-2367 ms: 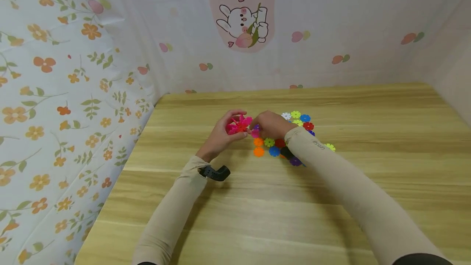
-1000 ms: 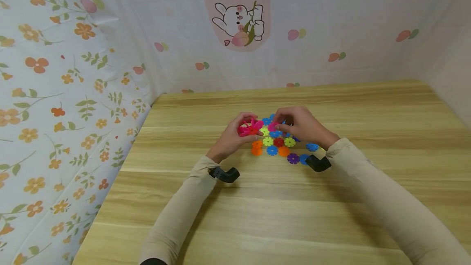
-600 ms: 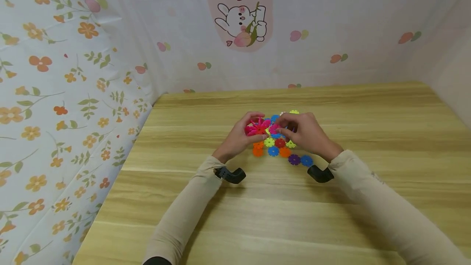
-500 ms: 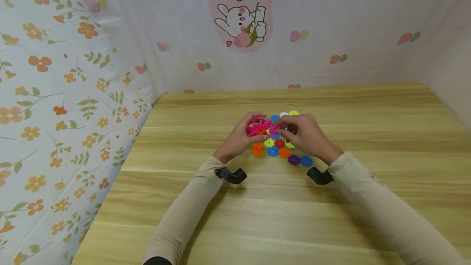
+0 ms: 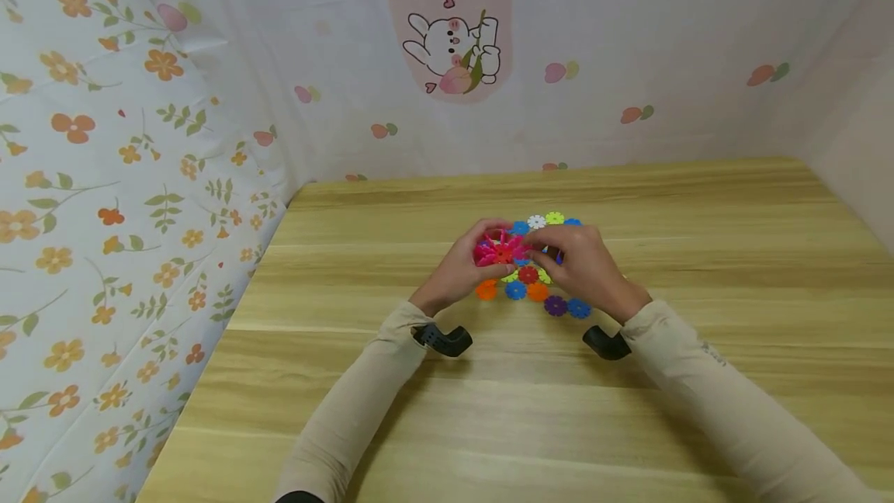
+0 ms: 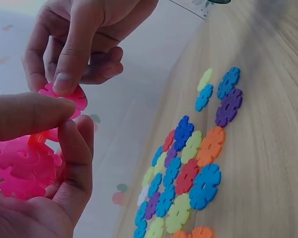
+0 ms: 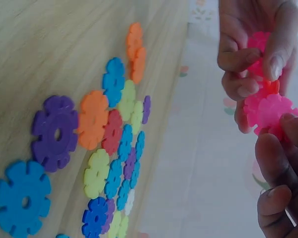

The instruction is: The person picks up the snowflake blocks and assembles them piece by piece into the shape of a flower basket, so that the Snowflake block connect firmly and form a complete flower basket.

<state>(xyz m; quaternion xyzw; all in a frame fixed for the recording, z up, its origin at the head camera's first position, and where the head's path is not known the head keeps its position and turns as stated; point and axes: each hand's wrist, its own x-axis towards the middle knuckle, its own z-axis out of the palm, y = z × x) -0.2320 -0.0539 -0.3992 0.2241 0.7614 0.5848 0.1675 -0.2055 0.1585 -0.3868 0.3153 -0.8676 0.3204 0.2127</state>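
Observation:
My left hand [image 5: 457,268] holds a cluster of pink snowflake discs [image 6: 25,166] joined around a red-orange one, above the table. Thumb and fingers of my right hand [image 5: 585,264] pinch a single pink snowflake disc [image 7: 271,112] at the cluster's right side. In the left wrist view this pinched disc [image 6: 64,96] sits against the cluster, close to the left fingertips. Whether its slot is fully engaged cannot be told. Parts of the cluster are hidden by the left fingers.
Loose snowflake discs in several colours lie flat beneath and around the hands, among them a purple disc [image 7: 55,134], a blue disc [image 6: 205,186] and an orange disc [image 5: 486,289]. The wooden table [image 5: 489,410] meets a patterned cloth [image 5: 335,138] at the back.
My right hand has come from over the loose discs to the cluster, bringing a pink disc against it. My left hand has shifted slightly right with the cluster.

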